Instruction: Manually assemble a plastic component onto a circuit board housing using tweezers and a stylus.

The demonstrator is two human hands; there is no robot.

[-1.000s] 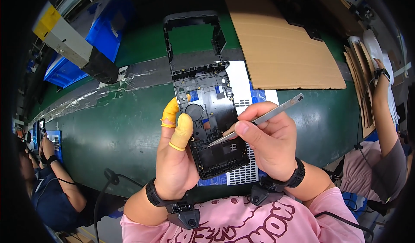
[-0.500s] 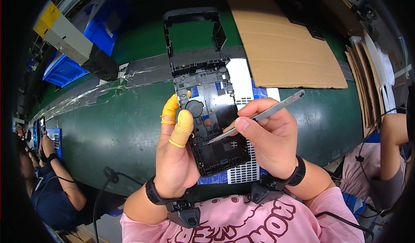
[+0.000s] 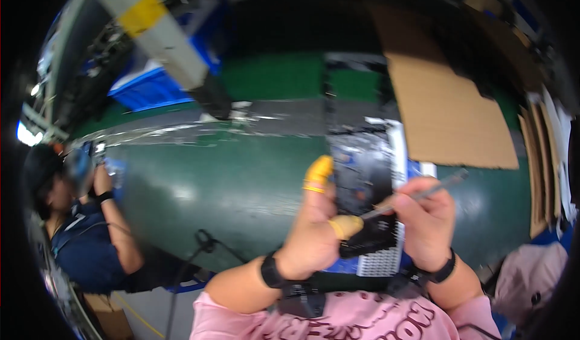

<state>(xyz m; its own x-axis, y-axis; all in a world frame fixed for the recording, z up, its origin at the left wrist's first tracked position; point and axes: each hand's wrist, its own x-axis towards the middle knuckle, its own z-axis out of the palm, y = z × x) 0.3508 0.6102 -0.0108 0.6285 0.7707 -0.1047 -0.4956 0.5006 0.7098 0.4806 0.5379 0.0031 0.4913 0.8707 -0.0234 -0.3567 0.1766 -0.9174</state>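
Observation:
The frame is smeared by motion. My left hand, with yellow finger cots on thumb and a finger, grips the left side of a black plastic housing. The housing has a ribbed, compartmented body and an open rectangular frame at its far end. Between the fingers of my right hand is a pair of metal tweezers, slanting down to the left. Their tip lies beside my left thumb, over the near part of the housing; whether it touches or pinches anything is too blurred to tell.
Under the housing lies a white perforated sheet with blue edges on the green table. Flat cardboard lies far right, with upright cardboard pieces beyond. A post and blue bin stand far left. A co-worker sits left.
The whole view has shifted, so hands and housing appear farther right. My left thumb has come down to the tweezers' tip. The left hand still holds the housing, the right the tweezers.

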